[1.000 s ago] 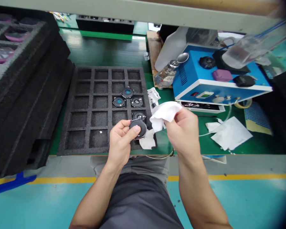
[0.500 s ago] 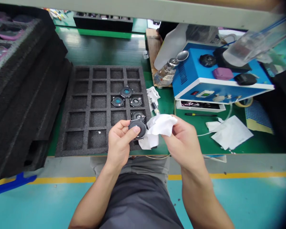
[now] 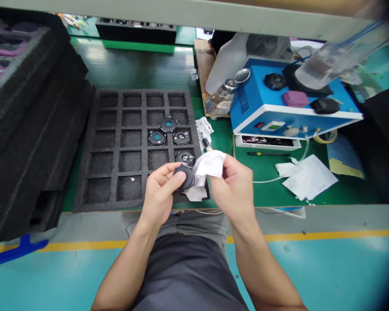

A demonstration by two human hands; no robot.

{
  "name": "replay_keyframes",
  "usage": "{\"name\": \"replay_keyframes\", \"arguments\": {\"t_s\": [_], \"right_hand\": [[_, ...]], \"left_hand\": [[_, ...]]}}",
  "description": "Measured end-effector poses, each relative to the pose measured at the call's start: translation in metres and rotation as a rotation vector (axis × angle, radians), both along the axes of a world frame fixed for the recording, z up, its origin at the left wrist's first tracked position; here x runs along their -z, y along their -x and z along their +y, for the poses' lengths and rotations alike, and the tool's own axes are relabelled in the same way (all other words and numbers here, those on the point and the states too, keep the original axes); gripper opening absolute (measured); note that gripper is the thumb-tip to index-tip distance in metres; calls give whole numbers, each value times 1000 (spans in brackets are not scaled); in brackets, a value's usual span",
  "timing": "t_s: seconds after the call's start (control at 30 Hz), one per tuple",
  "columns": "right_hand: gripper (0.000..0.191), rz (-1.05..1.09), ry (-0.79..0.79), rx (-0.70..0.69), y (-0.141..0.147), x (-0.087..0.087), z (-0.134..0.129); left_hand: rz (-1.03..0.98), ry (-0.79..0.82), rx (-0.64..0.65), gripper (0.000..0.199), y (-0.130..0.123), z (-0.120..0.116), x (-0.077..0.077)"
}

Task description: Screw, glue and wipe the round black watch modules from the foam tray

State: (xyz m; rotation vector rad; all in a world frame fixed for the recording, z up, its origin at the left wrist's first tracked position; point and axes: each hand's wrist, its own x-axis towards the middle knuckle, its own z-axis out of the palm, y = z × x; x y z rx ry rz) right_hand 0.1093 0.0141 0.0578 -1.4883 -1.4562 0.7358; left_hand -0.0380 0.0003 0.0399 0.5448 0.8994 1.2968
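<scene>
Between thumb and fingers, my left hand (image 3: 160, 190) holds a round black disc-shaped part (image 3: 186, 178) over the lower right of a black foam tray (image 3: 115, 151). My right hand (image 3: 235, 185) pinches a white cloth (image 3: 212, 164), whose edge hangs close to the disc's right side. Several similar round parts lie on the tray's right half, among them one with a blue-green centre (image 3: 168, 125) and one just above the held disc (image 3: 184, 158). Another white cloth or tissue (image 3: 197, 193) lies below the held cloth, partly covered.
Stacked foam trays (image 3: 35, 121) rise at the left. At the right are a blue machine (image 3: 253, 95), a glass bottle (image 3: 221, 101), a black pen (image 3: 268, 154) and white sheets (image 3: 310, 177). A grey shelf edge (image 3: 181, 13) crosses the top.
My right hand has moved left with the cloth, nearer my left hand. The held disc is tilted slightly more. The whole view has shifted a little.
</scene>
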Motion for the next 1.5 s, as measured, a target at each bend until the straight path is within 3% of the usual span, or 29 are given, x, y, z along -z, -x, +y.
{"name": "replay_keyframes", "arguments": {"t_s": [0.17,0.5,0.77,1.0,1.1,1.27,1.5], "right_hand": [[20,34,-13,27,-9,-1,-3],[22,29,-54,133,-30,-3,-6],[20,-97,-119,272,-57,-11,-4],[16,-179,-128,329,-70,-3,-3],[20,-379,-69,272,-77,3,-1],[41,-714,66,6,-87,10,-1],[50,-890,60,18,-98,12,-10]], "left_hand": [[-54,41,6,31,1,1,-5],[19,64,-19,33,-2,1,-2],[14,130,-65,31,-2,2,-2],[17,151,-60,33,-3,2,-5],[17,154,-67,35,-3,2,-6],[-5,159,-78,38,-3,1,-6],[-29,151,-75,41,-4,1,-4]]}}
